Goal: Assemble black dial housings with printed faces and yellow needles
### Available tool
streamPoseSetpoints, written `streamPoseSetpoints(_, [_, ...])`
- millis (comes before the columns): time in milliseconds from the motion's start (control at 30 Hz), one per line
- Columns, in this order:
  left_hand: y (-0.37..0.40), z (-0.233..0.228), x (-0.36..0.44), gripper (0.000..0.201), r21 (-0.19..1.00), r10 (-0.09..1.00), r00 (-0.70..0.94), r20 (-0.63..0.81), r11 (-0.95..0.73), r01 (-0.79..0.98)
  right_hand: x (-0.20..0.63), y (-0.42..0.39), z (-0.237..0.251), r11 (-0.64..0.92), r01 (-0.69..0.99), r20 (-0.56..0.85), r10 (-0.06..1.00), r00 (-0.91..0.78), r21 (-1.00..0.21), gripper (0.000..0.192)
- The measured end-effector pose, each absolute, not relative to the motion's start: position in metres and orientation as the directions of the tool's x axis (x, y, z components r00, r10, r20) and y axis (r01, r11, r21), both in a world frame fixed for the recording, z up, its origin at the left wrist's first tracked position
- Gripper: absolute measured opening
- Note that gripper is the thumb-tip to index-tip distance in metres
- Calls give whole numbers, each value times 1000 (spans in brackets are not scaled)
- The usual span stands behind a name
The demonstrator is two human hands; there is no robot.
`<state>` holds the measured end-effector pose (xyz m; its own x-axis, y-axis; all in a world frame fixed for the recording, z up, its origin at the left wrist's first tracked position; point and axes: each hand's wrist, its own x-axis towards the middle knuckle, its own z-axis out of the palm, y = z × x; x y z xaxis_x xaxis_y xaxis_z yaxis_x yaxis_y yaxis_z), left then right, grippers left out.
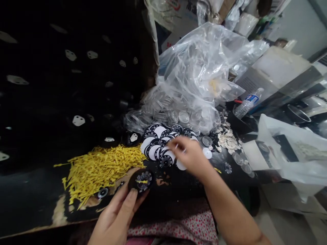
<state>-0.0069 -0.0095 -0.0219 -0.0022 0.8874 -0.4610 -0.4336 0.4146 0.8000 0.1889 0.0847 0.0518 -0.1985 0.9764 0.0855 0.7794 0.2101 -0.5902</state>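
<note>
My left hand is closed around a round black gauge near the table's front edge. A yellow pointer lies across its numbered face. Blurred by motion, my right hand hovers over or touches a heap of dial discs, some black with numbers, others white. Whether its fingers hold a disc cannot be made out. To the left of the discs spreads a large pile of yellow pointers. A small dark ring-shaped part rests by the pile's front edge.
Clear round covers spill from a big plastic bag behind the discs. Small white plates are heaped to the right. Dark parts with white plates fill the left. A bottle and a carton stand at back right.
</note>
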Motion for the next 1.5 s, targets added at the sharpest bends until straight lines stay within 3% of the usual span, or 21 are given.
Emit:
streamPoseSetpoints(67, [-10,-23,-7,47,756,862,26,-506,458,-468,213,122,46,43,940,190,982,23,-337,25])
streamPoseSetpoints(167, [-11,-25,-6,48,754,853,29,-522,477,-450,238,166,40,1,964,195,979,53,-267,36])
streamPoseSetpoints(300, [-8,-24,-5,43,715,852,37,-522,462,-524,244,174,44,52,947,205,979,15,-317,28])
streamPoseSetpoints(433, [0,-10,-1,35,662,847,-4,-531,412,-626,217,124,54,100,894,204,979,-9,-438,33])
streamPoseSetpoints(467, [2,-6,1,34,641,846,15,-533,415,-645,205,107,55,129,861,175,983,-47,-493,34])
streamPoseSetpoints(533, [5,-1,3,35,599,856,93,-508,429,-677,180,73,56,184,662,23,970,-243,-726,41])
streamPoseSetpoints(633, [6,-2,4,38,624,894,113,-434,389,-678,152,37,54,266,599,35,929,-368,-755,44])
streamPoseSetpoints(833, [-2,-13,-1,37,895,959,21,-282,271,-355,138,32,49,290,666,65,938,-342,-688,29])
streamPoseSetpoints(1033, [-9,-8,3,35,967,980,36,-197,200,-156,123,37,31,324,768,228,945,-235,-553,46])
streamPoseSetpoints(1133, [-6,-4,5,35,963,975,10,-220,219,-156,117,36,25,334,731,264,940,-215,-595,45])
streamPoseSetpoints(1233, [-16,-8,-12,36,944,955,1,-297,294,-151,115,35,26,345,655,209,937,-279,-673,43])
streamPoseSetpoints(1333, [-47,-24,-60,39,918,918,7,-396,396,-1,123,34,32,328,544,96,907,-411,-772,32])
streamPoseSetpoints(1367, [-60,-30,-81,41,919,921,-57,-384,388,76,126,35,33,299,534,67,910,-409,-791,29])
streamPoseSetpoints(1433, [-79,-38,-121,48,876,910,-356,-211,337,344,129,36,34,230,562,30,939,-342,-794,27])
streamPoseSetpoints(1500, [-77,-37,-150,52,768,885,-464,27,279,576,125,37,35,229,564,12,932,-362,-794,22])
